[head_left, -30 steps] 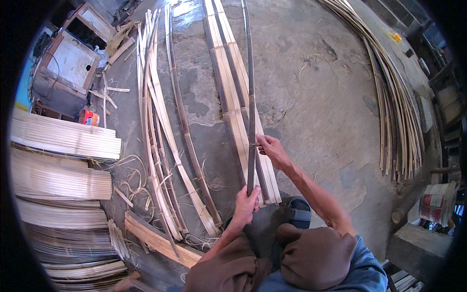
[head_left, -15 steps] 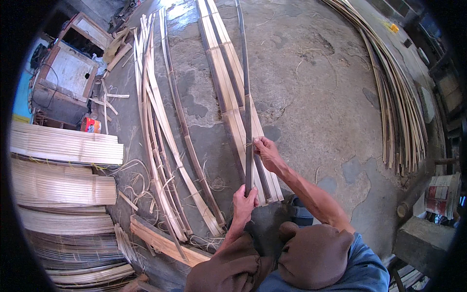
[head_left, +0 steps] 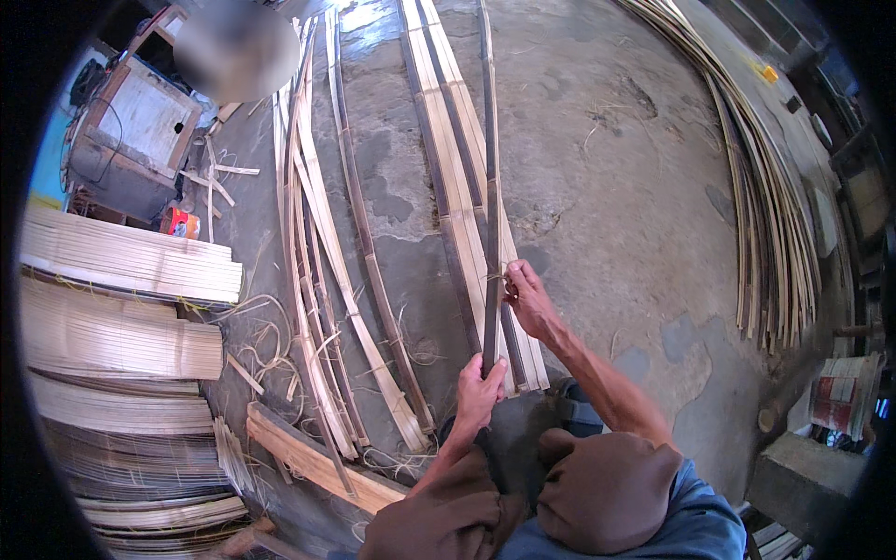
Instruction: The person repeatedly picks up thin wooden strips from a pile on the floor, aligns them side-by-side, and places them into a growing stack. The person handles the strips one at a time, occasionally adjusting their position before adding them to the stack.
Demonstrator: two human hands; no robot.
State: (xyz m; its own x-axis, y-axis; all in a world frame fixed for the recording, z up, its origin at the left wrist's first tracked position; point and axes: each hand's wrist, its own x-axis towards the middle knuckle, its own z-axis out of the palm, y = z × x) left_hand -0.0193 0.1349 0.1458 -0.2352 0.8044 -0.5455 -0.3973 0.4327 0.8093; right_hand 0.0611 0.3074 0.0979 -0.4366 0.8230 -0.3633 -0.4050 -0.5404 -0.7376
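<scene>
My left hand grips the near end of a long, narrow, dark-skinned bamboo strip, its thumb lying along the top. The strip stretches away from me to the far edge of the view. Further up, my right hand is pinched at the strip's right edge around a node; whether a thin sliver or a small blade sits between its fingers is too small to tell. Under the strip, several pale bamboo slats with dark edges lie side by side on the concrete floor, their near ends by my feet.
Loose bamboo strips and curled shavings lie to the left. Stacks of tied slats line the left side, near a wooden plank. A long strip bundle lies right, beyond a concrete block.
The floor and strips appear shifted slightly rightward near the middle. Both hands stay on the dark strip, a little further right in view. A blurred round patch now covers the upper left.
</scene>
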